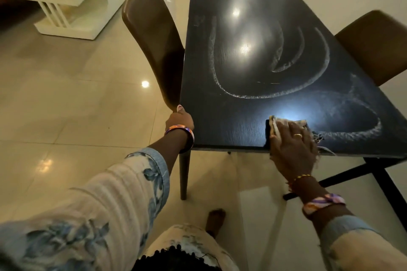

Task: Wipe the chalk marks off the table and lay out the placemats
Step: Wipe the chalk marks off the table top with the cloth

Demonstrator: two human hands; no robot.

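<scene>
right hand (pixel 293 143): flat, fingers straight, pressing cloth (pixel 284 126) on tabletop (pixel 231 125) at 5 o'clock | left hand (pixel 179 120): gripping tabletop's corner | chalk marks (pixel 275 92): arcs curving 9-to-3

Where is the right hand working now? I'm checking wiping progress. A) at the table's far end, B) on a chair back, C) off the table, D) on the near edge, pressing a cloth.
D: the right hand lies flat on the cloth at the near edge of the table, with chalk arcs beyond it.
</scene>
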